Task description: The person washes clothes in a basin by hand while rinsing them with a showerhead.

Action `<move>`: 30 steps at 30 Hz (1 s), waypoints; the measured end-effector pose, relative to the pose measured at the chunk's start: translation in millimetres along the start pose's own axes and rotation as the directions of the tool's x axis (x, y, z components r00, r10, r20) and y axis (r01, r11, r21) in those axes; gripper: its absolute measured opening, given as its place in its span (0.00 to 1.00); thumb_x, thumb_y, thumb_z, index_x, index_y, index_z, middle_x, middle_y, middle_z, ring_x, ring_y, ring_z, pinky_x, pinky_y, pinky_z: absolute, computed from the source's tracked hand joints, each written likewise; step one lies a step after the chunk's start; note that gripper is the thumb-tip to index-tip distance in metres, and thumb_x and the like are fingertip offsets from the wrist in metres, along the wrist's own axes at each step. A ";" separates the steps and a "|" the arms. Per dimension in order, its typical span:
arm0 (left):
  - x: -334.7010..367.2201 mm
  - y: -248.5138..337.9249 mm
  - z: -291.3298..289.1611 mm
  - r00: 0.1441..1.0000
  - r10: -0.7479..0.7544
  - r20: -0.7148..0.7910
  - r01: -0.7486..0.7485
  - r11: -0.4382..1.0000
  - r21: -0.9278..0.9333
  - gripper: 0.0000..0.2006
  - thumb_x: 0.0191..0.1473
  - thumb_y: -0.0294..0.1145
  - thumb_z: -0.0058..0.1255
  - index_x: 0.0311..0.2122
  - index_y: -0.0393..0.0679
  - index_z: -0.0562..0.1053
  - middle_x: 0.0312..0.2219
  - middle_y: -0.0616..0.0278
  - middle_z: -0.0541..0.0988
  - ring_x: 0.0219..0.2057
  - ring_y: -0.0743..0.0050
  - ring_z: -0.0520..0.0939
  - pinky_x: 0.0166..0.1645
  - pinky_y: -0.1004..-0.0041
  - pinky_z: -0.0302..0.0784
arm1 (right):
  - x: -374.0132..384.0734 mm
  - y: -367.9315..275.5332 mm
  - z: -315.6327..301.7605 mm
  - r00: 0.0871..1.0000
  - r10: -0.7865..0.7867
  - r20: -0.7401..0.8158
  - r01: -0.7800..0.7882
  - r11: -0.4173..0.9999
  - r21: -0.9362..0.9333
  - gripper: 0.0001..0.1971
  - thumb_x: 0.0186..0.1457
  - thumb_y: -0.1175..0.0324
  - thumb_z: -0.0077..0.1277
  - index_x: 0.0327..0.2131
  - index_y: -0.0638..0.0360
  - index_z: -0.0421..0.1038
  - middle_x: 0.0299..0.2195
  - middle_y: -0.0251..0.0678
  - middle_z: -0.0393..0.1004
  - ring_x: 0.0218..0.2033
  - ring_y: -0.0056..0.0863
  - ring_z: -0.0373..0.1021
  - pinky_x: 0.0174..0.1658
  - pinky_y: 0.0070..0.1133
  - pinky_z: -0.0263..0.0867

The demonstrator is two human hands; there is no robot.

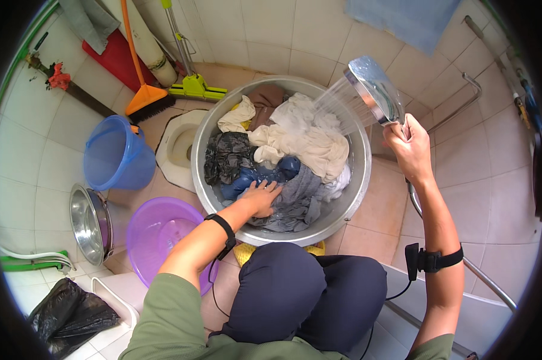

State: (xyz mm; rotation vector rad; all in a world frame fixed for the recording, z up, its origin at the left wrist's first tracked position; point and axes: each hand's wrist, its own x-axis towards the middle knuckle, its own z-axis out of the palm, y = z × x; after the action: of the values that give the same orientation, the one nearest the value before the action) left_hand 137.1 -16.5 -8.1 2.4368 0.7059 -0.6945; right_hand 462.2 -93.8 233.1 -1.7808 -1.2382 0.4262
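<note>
A large round metal tub (358, 198) full of wet clothes stands on the floor before me. My right hand (410, 147) grips a chrome shower head (373, 90) above the tub's right side. Water sprays from it leftward onto the cream and white clothes (307, 135). My left hand (261, 198) lies with fingers spread on the wet laundry, touching a blue garment (247, 180) and a grey garment (295, 201). A black crumpled garment (228, 157) lies at the tub's left, and a brown one (268, 99) toward the back.
Left of the tub are a blue bucket (118, 153), a purple basin (145, 231), metal basins (86, 222) and a squat toilet (178, 147). An orange broom (148, 99) and a green mop (196, 87) lean at the back. The shower hose (484, 279) runs down at right.
</note>
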 end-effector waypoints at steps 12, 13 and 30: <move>-79.8 -38.5 -4.8 0.969 -0.236 -0.073 0.243 0.964 0.111 0.34 0.52 0.44 0.55 0.64 0.52 0.63 0.68 0.50 0.54 0.69 0.44 0.49 0.68 0.40 0.46 | -4.9 -60.4 -19.7 0.978 -0.034 -0.206 0.047 0.997 0.058 0.12 0.53 0.65 0.54 0.24 0.58 0.62 0.20 0.26 0.66 0.22 0.17 0.70 0.30 0.19 0.68; -82.7 -40.8 -7.1 0.963 -0.261 -0.063 0.268 0.954 0.135 0.34 0.52 0.45 0.55 0.65 0.52 0.63 0.68 0.50 0.54 0.70 0.44 0.48 0.68 0.40 0.47 | -6.1 -65.5 -21.0 0.980 -0.032 -0.196 0.030 0.999 -0.011 0.13 0.53 0.65 0.54 0.23 0.58 0.61 0.19 0.26 0.66 0.22 0.17 0.70 0.30 0.20 0.68; -34.7 -73.9 -38.6 0.931 -0.362 0.055 0.355 0.929 0.105 0.29 0.53 0.49 0.54 0.58 0.49 0.69 0.56 0.50 0.71 0.57 0.49 0.72 0.59 0.53 0.70 | -3.0 27.6 -17.8 0.995 0.015 -0.099 -0.020 0.999 -0.046 0.19 0.51 0.62 0.59 0.22 0.61 0.59 0.19 0.23 0.58 0.24 0.15 0.54 0.27 0.17 0.55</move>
State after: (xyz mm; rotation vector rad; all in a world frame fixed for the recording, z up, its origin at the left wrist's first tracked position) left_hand 80.3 48.9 17.3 2.3726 1.1290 -0.9715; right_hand 488.9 -107.5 219.4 -1.8310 -1.1725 0.3175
